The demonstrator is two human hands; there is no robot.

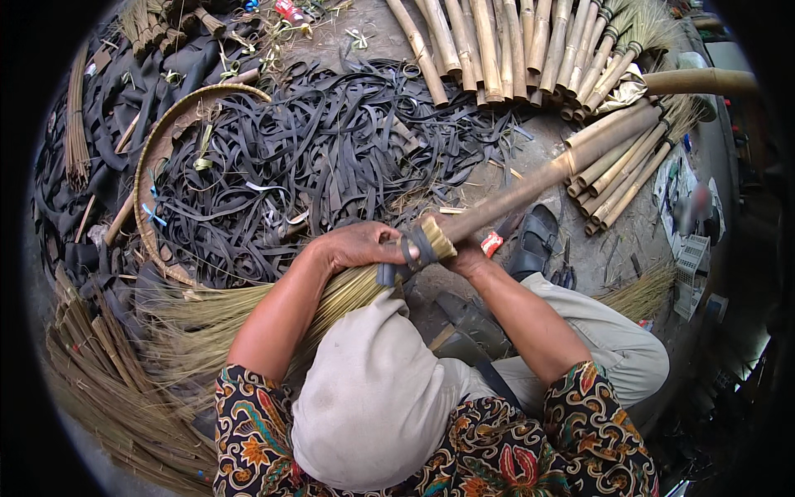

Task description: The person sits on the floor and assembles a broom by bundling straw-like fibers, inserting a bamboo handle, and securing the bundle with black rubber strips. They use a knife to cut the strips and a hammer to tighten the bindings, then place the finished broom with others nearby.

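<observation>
- The ground (580, 257) is bare grey earth, littered with scraps and broom-making stock on all sides.
- A large heap of black rubber strips (331, 157) spreads across the middle and far left, tangled and loose.
- A round woven tray (153, 153) lies at the left, tilted under that heap; many of the black strips lie in it and spill over its rim.
- Bamboo poles (489, 45) lie side by side at the far edge, with a smaller bundle of poles (617, 170) to the right.
- Bundles of straw fibre (108, 389) lie stacked at the near left.
- The broom (364, 286) rests across the person's lap, bristles fanning to the near left, its long handle running to the far right.
- A black sandal (534, 240) sits just right of the hands.
- The left hand (360, 244) is curled over the bristle neck, fingers closed around it.
- The right hand (466, 255) grips where handle meets bristles; its fingers are mostly hidden.
- A black band (410, 257) wraps the neck between both hands.
</observation>
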